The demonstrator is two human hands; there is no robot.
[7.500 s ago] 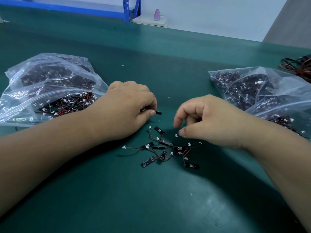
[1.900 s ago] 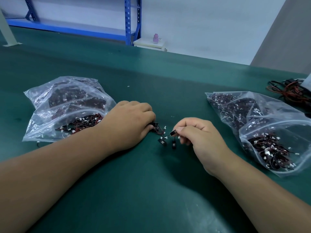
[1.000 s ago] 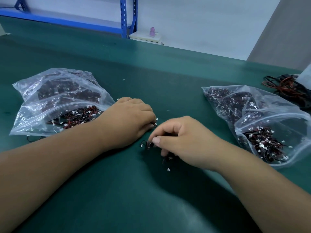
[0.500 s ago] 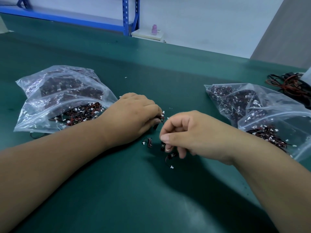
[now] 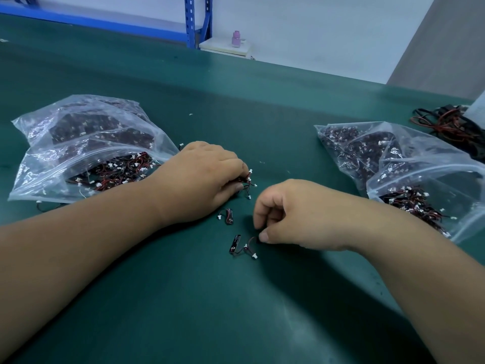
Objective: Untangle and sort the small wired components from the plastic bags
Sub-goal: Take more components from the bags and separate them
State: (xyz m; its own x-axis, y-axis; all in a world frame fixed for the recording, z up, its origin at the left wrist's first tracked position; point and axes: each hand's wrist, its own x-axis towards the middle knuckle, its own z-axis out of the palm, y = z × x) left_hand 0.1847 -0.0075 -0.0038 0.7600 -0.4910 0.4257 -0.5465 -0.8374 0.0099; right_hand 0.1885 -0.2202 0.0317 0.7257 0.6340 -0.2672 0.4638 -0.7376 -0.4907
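Note:
My left hand (image 5: 202, 179) lies knuckles up on the green mat (image 5: 183, 298) and grips a bundle of small wired components (image 5: 246, 183); their red-black wires and white plugs stick out past the fingertips. My right hand (image 5: 294, 214) has curled fingers and pinches the wire end of a loose component (image 5: 249, 248) lying on the mat. One more loose component (image 5: 227, 216) lies between the hands, and another black piece (image 5: 235, 244) sits beside the pinched wire.
A clear plastic bag (image 5: 86, 143) full of components lies open at the left. A second open bag (image 5: 399, 164) lies at the right. A tangle of red and black cables (image 5: 451, 124) sits at the far right edge. Blue shelving (image 5: 195, 19) stands behind.
My right hand has slid toward me and now pinches a wire low on the mat. Two loose components now lie exposed in front of it. My left hand keeps its bundle.

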